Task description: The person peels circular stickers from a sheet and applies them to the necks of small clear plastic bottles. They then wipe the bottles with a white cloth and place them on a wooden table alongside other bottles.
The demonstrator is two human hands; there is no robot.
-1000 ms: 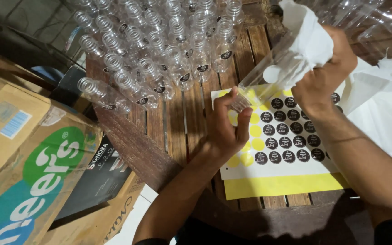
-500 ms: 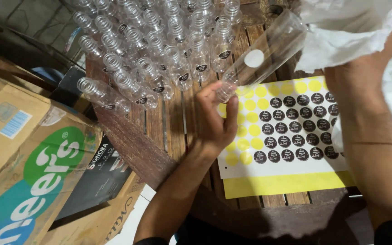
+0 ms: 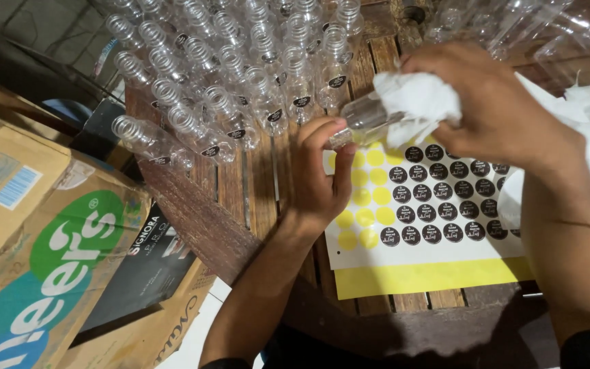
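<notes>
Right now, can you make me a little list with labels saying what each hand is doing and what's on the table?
Left hand: pinches the neck of a clear bottle
Right hand: presses a white cloth around that bottle
Under the hands: sticker sheet, round black stickers, yellow spots where some are gone
Behind: many clear bottles standing on the wooden table
Left side: cardboard boxes
</notes>
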